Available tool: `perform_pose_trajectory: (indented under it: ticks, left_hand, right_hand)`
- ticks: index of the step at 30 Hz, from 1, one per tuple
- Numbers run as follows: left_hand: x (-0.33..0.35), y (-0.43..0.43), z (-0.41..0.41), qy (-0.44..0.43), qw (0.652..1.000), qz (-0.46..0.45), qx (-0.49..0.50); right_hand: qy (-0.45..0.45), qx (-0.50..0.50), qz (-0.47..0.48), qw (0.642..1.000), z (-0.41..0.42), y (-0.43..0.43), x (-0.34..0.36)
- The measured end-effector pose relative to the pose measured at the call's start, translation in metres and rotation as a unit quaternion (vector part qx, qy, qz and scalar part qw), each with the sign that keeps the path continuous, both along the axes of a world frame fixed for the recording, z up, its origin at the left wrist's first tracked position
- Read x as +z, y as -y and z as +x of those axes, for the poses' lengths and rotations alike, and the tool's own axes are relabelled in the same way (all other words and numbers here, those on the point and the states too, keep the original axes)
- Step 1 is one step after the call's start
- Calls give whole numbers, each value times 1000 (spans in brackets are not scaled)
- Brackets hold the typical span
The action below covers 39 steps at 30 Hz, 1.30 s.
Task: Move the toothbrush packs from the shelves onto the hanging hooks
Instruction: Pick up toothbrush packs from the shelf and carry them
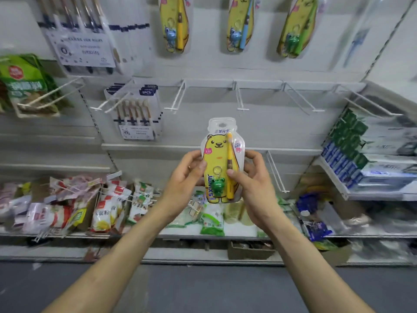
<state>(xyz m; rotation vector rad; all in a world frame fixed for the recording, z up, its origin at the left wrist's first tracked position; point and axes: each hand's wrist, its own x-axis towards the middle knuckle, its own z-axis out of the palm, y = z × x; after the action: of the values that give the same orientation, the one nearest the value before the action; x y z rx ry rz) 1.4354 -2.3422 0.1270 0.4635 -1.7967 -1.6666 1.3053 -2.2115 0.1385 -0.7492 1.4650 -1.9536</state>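
held bear toothbrush pack (217,152): "SXWM" | hanging brush pack (137,116): "6PCS" | shelf bag (104,213): "淀粉"

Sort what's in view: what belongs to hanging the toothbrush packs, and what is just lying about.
Job: yellow bear toothbrush pack, gripped by left hand and right hand; empty white hooks; three bear packs already hung above.

Lying about: food bags on the low shelf; green bag on the left; green and blue boxes on the right; cardboard box below.
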Motion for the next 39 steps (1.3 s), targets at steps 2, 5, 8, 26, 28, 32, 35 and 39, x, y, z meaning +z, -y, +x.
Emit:
perform_pose_trajectory:
  ticks: [2,5,8,26,28,32,35,39]
  left_hand:
    - [17,-28,-17,-16,1000,-12,-3]
    - [45,-49,-43,-25,999,-45,6]
    - [76,-56,-62,-38,997,-63,23]
    - [169,28,-73,-87,986,-107,91]
    - [176,47,-61,-97,983,-111,107]
    - [190,91,-35,-110,978,-117,134]
    - [197,121,-20,-116,973,-115,166]
    - [206,158,-9,-92,971,-116,186]
  right_hand:
    - [-13,-7,-18,1000,-19,-23,16]
    - [-49,-8,-35,998,-43,-44,46]
    - [-75,-12,-50,996,-58,-51,77]
    - [-171,-31,-46,984,-83,40,170]
    - [-187,-26,-42,981,-75,63,178]
    - [-214,-8,-45,976,-53,109,195]
    - [-229,4,-35,973,-39,144,205]
    - [-235,10,-29,972,-28,184,215]
